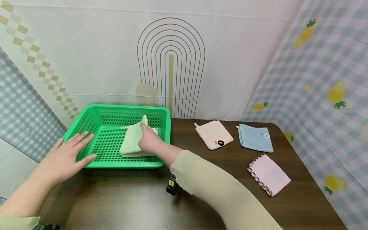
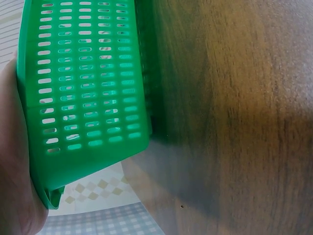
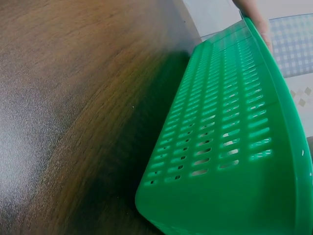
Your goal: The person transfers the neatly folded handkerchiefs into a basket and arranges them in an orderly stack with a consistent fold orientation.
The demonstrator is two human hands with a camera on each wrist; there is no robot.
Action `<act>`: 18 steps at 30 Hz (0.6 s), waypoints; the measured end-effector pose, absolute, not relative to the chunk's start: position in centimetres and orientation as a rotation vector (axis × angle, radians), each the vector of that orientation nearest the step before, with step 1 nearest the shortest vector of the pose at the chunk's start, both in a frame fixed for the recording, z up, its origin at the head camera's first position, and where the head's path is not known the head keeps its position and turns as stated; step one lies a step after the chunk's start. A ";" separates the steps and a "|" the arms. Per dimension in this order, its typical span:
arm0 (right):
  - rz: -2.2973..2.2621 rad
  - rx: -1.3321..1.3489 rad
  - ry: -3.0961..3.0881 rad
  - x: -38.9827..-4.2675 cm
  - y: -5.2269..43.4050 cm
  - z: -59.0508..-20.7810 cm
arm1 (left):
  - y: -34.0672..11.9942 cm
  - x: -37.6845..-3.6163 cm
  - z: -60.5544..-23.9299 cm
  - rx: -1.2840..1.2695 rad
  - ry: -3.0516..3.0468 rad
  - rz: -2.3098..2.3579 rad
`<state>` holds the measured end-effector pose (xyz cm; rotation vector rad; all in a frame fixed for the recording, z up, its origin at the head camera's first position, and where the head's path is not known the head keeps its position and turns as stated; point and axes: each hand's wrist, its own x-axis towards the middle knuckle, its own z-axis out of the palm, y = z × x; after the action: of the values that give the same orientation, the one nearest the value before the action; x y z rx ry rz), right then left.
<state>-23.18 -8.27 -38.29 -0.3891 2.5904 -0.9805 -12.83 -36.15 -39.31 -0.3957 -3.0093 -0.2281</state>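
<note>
A green plastic basket point(image 1: 130, 164) with slotted walls stands on the table by the back wall. My left hand point(image 1: 61, 159) rests over its left front corner, fingers straight and spread; the left wrist view shows this hand point(image 2: 14, 161) along the rim. Inside the basket, toward its right, my right hand point(image 1: 150, 140) grips a pale green folded towel point(image 1: 130, 140) at its right side, where one part stands up. Most of the right fingertips are hidden. Under and behind the green towel, edges of paler cloth point(image 1: 155, 131) show. The right wrist view shows only the basket's outer wall point(image 3: 220, 191).
Right of the basket lie three folded towels: a peach one point(image 1: 212, 134) with a black round patch, a blue one point(image 1: 254, 139), and a pink one point(image 1: 270, 175) with a checked border. The dark wooden table point(image 1: 120, 198) meets hanging cloth point(image 1: 230, 64) at the back.
</note>
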 end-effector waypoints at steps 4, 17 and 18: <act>-0.922 -0.345 2.598 -23.1 -8.2 -38.3 | -36.1 -12.8 -39.2 -0.399 -3.010 -0.233; -0.902 -0.168 2.606 -22.5 -8.5 -37.9 | -35.9 -12.7 -39.0 -0.394 -3.016 -0.238; -0.892 -0.164 2.611 -22.5 -8.6 -37.9 | -35.9 -12.7 -39.0 -0.393 -3.016 -0.239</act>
<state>-22.51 -8.56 -37.87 -0.1636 2.6108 -0.8921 -12.73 -35.93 -38.99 -0.3934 -3.0161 -0.2393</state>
